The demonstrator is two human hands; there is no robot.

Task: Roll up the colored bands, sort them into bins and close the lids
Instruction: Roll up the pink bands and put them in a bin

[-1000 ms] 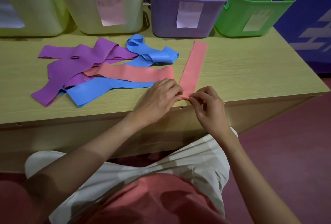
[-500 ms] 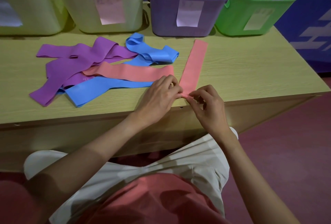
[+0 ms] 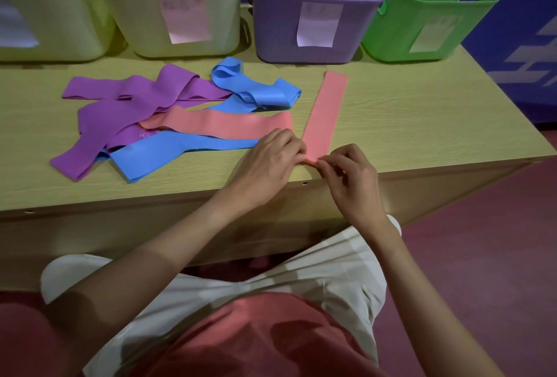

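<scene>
Bands (image 3: 156, 123) lay heaped at table left | pink band (image 3: 327, 111) stretched flat beside them, near end pinched by left hand (image 3: 265, 165) and right hand (image 3: 349, 174), fingers curled | first turn best kept tight, edges aligned

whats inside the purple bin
The purple bin is open; only a curved pale line shows on its inner back wall. Its front wall hides the floor, so any contents there can't be seen.
</scene>
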